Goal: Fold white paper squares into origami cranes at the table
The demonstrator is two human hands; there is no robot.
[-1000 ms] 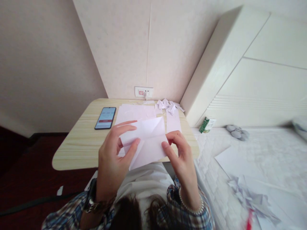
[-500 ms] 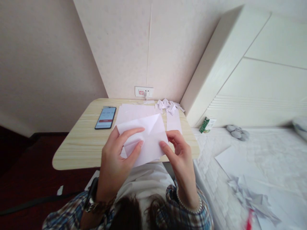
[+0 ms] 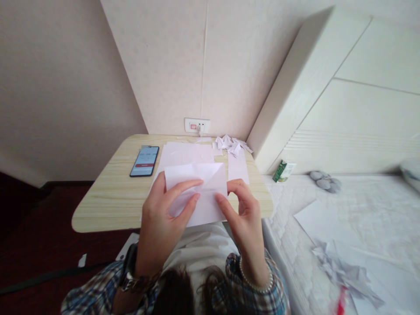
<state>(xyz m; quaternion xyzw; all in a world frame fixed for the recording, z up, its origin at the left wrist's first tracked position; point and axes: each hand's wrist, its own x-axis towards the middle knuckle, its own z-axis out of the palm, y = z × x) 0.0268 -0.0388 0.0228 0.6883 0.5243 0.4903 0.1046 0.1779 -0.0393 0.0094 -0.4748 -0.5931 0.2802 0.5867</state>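
A creased sheet of white paper (image 3: 210,208) is held up between my two hands, over the near edge of the table. My left hand (image 3: 169,203) grips its left side, with the thumb and index finger lying across the front face. At the right edge, my right hand (image 3: 241,203) pinches the sheet between thumb and curled fingers. Diagonal and level crease lines show on the paper. The fingers behind the sheet are mostly hidden. Beyond it, more white paper (image 3: 187,153) lies flat on the table.
The wooden table (image 3: 108,201) carries a phone (image 3: 144,162) at left and folded paper pieces (image 3: 231,144) at the back right. A wall socket (image 3: 197,125) sits behind. On the mattress (image 3: 285,210) at right lie a green-and-white box (image 3: 284,171), a grey item (image 3: 324,181) and crumpled paper (image 3: 349,273).
The paper has turned a little and its top edge has dropped, so it sits more level. My left hand has shifted slightly right; the right thumb has slid slightly left.
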